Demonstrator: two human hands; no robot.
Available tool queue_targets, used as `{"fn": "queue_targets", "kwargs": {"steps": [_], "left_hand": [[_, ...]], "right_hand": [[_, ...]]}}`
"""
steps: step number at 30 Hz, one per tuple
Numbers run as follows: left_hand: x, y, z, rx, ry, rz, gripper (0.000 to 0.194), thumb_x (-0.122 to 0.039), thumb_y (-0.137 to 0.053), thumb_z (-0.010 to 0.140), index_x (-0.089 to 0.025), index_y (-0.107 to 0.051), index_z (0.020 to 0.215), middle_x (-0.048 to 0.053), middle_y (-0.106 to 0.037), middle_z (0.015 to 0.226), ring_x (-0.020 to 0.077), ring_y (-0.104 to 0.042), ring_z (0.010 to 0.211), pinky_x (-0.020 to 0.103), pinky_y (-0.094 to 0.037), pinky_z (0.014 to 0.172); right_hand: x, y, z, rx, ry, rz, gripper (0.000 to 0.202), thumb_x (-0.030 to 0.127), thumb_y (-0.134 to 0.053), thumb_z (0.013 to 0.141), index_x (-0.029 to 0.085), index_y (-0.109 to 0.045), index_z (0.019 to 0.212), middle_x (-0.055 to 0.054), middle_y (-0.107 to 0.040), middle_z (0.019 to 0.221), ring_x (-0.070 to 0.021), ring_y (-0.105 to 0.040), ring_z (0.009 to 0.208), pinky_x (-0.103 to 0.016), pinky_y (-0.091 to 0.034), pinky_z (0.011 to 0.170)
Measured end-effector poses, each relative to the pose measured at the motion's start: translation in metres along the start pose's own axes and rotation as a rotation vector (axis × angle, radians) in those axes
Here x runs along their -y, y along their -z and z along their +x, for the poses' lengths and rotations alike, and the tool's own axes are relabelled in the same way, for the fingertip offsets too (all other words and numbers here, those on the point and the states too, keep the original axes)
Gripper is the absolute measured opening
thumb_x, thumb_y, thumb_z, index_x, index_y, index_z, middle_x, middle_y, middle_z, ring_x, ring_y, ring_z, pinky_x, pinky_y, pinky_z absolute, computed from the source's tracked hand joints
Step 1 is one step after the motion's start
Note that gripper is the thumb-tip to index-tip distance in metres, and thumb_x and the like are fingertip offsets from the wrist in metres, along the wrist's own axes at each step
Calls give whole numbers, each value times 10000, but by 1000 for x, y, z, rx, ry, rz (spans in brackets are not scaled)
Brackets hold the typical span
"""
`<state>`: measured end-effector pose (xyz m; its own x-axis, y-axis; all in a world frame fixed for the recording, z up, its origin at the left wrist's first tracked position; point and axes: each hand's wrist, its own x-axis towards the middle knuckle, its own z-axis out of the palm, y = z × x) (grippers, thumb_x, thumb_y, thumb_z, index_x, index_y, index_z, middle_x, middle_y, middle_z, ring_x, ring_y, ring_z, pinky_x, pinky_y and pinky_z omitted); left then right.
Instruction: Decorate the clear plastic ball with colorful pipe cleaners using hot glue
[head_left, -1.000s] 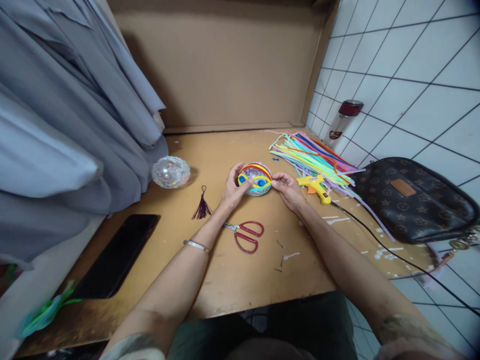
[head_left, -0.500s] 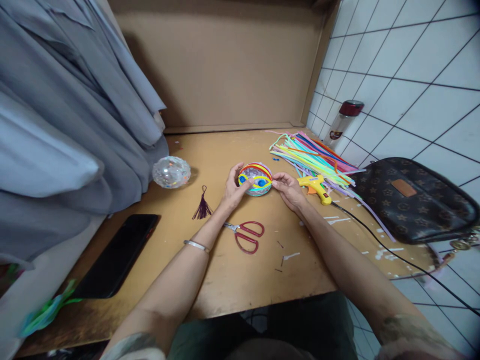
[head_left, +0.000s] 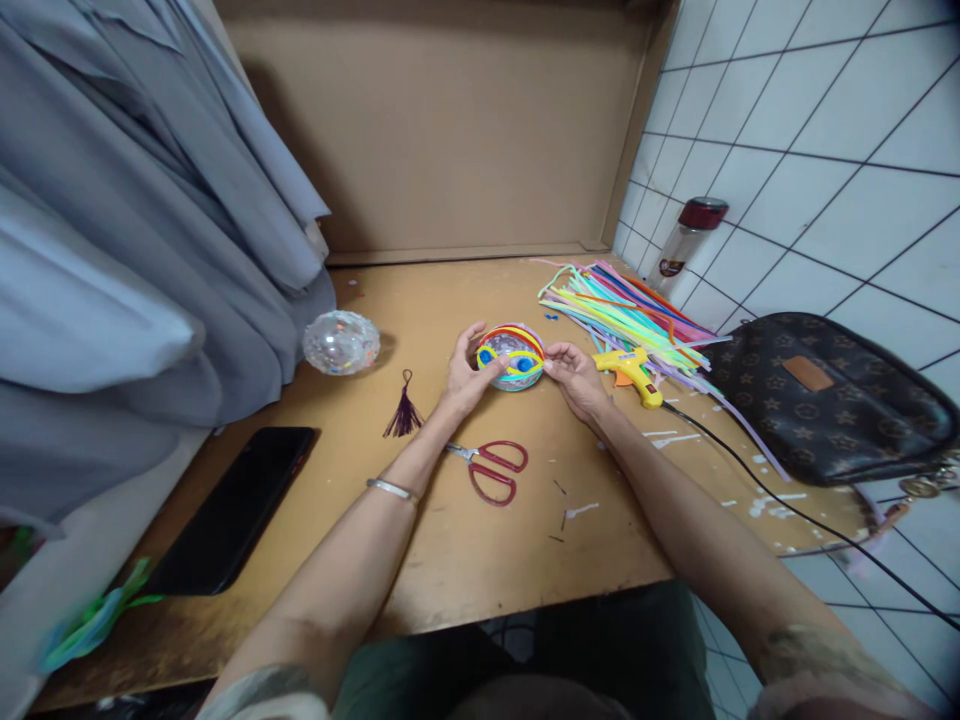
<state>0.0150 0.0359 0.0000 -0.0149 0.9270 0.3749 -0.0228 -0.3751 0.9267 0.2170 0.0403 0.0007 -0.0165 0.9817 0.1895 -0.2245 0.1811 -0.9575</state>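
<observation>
Between my hands is a clear ball decorated with coloured strips point(head_left: 517, 345), red and yellow over its top, with yellow loops around blue spots on its front. My left hand point(head_left: 470, 372) grips its left side, the thumb lying across the front. At the ball's right edge, my right hand point(head_left: 574, 375) pinches the end of the yellow strip with thumb and forefinger. Red-handled scissors point(head_left: 491, 470) lie open below my left wrist. A dark purple tassel point(head_left: 404, 408) rests to the left of that forearm. The yellow glue gun point(head_left: 634, 374) lies just right of my right hand.
A second clear ball point(head_left: 342, 343) stands at the left near a grey curtain point(head_left: 150, 200). A black phone point(head_left: 232, 510) lies front left. Colourful pipe cleaners point(head_left: 622, 310), a bottle point(head_left: 686, 245) and a brown bag point(head_left: 832, 400) occupy the right. The glue gun's cord point(head_left: 757, 485) trails rightward.
Hardly anything differs. Both hands keep their hold on the decorated ball, and the whole view has shifted very slightly.
</observation>
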Motion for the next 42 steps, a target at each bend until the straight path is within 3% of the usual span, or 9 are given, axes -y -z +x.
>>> {"fn": "queue_targets", "kwargs": {"steps": [12, 17, 20, 29, 42], "left_hand": [[2, -5, -2, -6, -28, 27, 890, -666, -807, 661, -218, -505, 1368, 158, -583, 1394, 334, -565, 1298, 508, -428, 1135], [2, -7, -5, 71, -66, 84, 1062, -542, -932, 519, -245, -455, 1420, 164, -513, 1466, 357, -523, 1347, 535, -406, 1155], [0, -8, -8, 80, -119, 180, 1059, -471, -939, 536, -257, -444, 1448, 169, -467, 1498, 362, -494, 1373, 543, -377, 1177], [-4, -11, -8, 7, -182, 353, 983, -415, -913, 588, -264, -450, 1441, 151, -507, 1421, 367, -487, 1355, 558, -369, 1171], [-2, -11, -7, 35, -92, 292, 1078, -510, -905, 583, -257, -374, 1486, 170, -435, 1499, 359, -465, 1398, 536, -378, 1177]], "right_hand": [[0, -1, 1, -48, 10, -8, 445, 415, -909, 507, 264, -648, 834, 16, -663, 852, -159, -600, 825, -313, -522, 826], [-1, 2, 3, -50, 33, 15, 449, 417, -900, 521, 264, -637, 851, 6, -656, 874, -173, -618, 879, -342, -518, 901], [0, 3, 4, -56, 47, 36, 450, 418, -910, 525, 271, -646, 858, 1, -670, 894, -182, -627, 917, -354, -519, 929], [0, 1, 3, -20, 9, 89, 491, 443, -921, 522, 275, -655, 898, -9, -695, 970, -184, -648, 956, -372, -514, 990], [-4, 4, 3, -3, 61, -24, 476, 500, -886, 588, 278, -666, 947, -9, -701, 990, -202, -645, 989, -385, -520, 990]]}}
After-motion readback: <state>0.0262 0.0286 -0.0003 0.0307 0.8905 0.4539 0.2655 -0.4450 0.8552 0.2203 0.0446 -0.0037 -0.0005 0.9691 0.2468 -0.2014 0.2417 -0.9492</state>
